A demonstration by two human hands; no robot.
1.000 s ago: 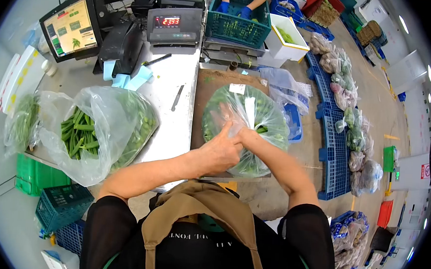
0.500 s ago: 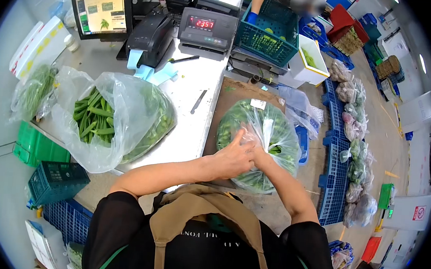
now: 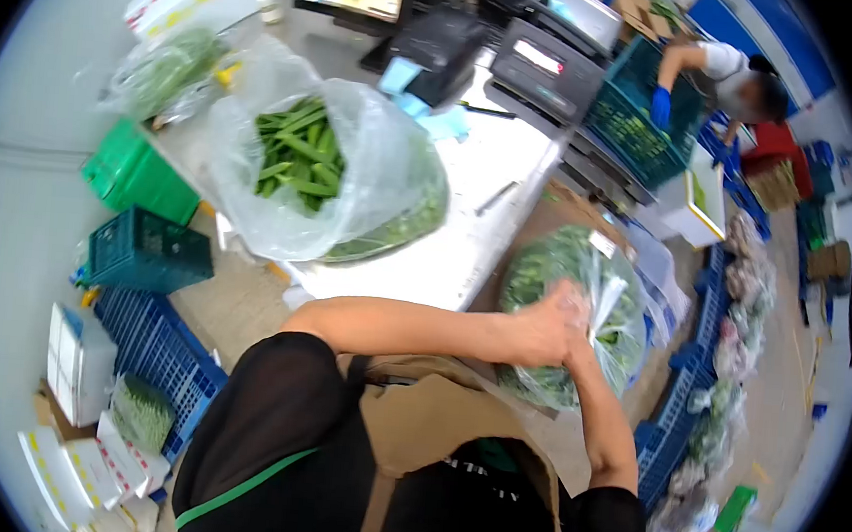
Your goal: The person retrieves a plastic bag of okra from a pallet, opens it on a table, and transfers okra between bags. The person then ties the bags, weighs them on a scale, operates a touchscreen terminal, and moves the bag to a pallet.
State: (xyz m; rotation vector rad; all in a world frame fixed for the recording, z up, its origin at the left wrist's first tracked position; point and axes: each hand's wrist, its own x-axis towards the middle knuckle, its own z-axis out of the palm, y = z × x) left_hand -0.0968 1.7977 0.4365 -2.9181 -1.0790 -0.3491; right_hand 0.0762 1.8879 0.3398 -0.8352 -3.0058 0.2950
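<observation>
A clear plastic bag [image 3: 535,264] full of green vegetables sits on a brown board beside the metal table. Its gathered top is under my hands. My left hand [image 3: 540,331] is closed at the bunched plastic, its fingers blurred. Pressed against it, my right hand [image 3: 575,348] is closed on the plastic too, with most of its fingers hidden. A white label [image 3: 602,244] sticks to the bag's far side. On the table to the left stands an open clear bag [image 3: 363,183] of okra [image 3: 300,153].
A knife [image 3: 496,199] lies on the metal table [image 3: 385,285], near a scale [image 3: 543,72] and a printer [image 3: 437,44]. Beyond, a person with a blue glove [image 3: 661,107] reaches into a green crate [image 3: 652,148]. Blue pallets [image 3: 679,392] with bagged produce line the right.
My view has swung left and tilted, so the table and bags appear further right. Both hands stay at the bag's top; my left index finger no longer sticks out. The co-worker shows more fully.
</observation>
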